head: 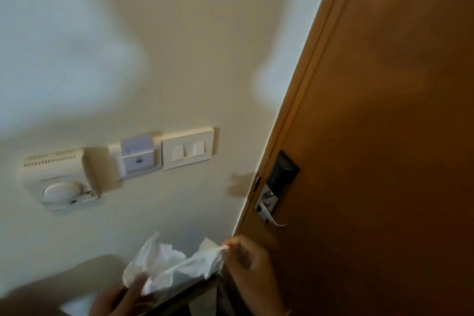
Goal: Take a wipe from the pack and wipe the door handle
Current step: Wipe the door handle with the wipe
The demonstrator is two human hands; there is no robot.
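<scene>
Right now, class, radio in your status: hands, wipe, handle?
Both hands, left hand and right hand, hold wipe. Door handle untouched. Path clear.

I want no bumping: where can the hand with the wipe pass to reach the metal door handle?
Free: the bare brown wooden door between the right hand and silver lever handle. Crowded: the cream wall left, with white switch plate, card holder and thermostat.

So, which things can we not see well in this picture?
- Wipe pack: not visible in the head view; the bottom edge may cut it off.
- Left hand: blurred and cut by the bottom edge; its grip on the wipe is unclear.
- Door handle: small and soft, so dirt cannot be judged.
- Right hand: pinches the wipe's corner; its wrist leaves the frame.
</scene>
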